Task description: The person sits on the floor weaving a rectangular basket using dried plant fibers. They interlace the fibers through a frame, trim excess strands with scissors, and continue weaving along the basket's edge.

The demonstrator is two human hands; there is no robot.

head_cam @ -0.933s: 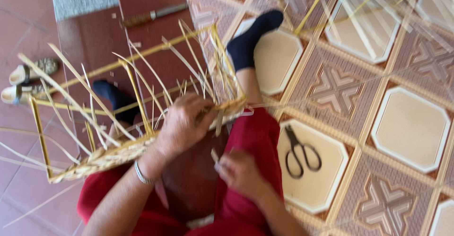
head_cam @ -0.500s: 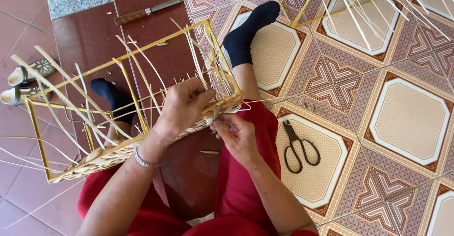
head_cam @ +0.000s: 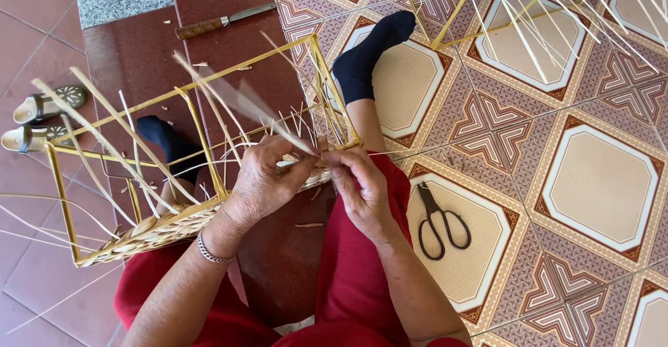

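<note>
A yellow metal basket frame [head_cam: 195,100] lies across my lap, its near rim partly woven with pale straw strands [head_cam: 149,229]. My left hand [head_cam: 268,180] grips the woven rim near the frame's right corner and pins a flat strand [head_cam: 236,103] that sticks up and away. My right hand [head_cam: 358,180] pinches the strand end right beside it, at the corner. Both hands touch each other over the weave. Loose strand ends fan out to the left.
Black scissors [head_cam: 440,220] lie on the patterned tile to the right of my red-clad leg. A wooden-handled knife [head_cam: 219,21] rests on the dark red floor ahead. Sandals [head_cam: 43,121] sit at the far left. Another yellow frame with straw [head_cam: 529,13] stands at the top right.
My right hand has risen from my lap to the frame's corner and joined the left hand on the strand. The frame has tilted a little and the view has steadied.
</note>
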